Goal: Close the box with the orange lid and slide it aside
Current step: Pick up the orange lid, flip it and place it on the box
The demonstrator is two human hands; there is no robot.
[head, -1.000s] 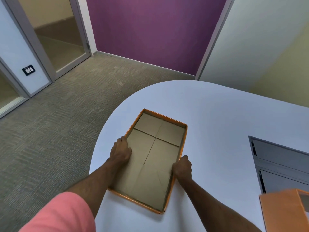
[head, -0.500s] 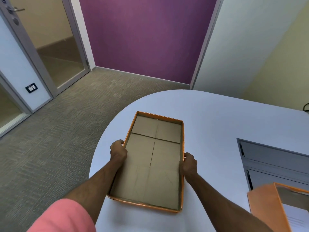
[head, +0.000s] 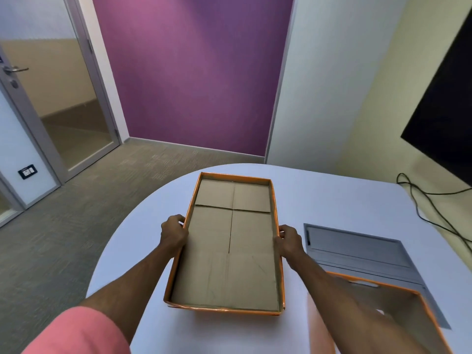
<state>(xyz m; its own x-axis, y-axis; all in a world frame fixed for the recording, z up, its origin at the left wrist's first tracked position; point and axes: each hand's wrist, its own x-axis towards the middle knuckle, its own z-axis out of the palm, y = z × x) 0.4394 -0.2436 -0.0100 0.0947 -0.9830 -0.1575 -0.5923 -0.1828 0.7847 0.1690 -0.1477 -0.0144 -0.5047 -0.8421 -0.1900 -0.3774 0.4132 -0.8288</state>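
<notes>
The orange lid (head: 229, 254) faces upward, its brown cardboard inside showing, held a little above the white table (head: 332, 200). My left hand (head: 173, 232) grips its left long rim and my right hand (head: 290, 238) grips its right long rim. The open orange box (head: 398, 318) stands at the lower right, partly behind my right forearm, with a hand slot in its far wall.
A grey metal cable hatch (head: 357, 249) is set into the table right of the lid, just behind the box. Black cables (head: 429, 200) trail across the table's far right under a dark wall screen (head: 444, 111). The table's rounded edge drops to carpet on the left.
Both hands have raised the lid off the table and turned it straighter, moving it right toward the box. The camera has tilted up, bringing more of the box into view.
</notes>
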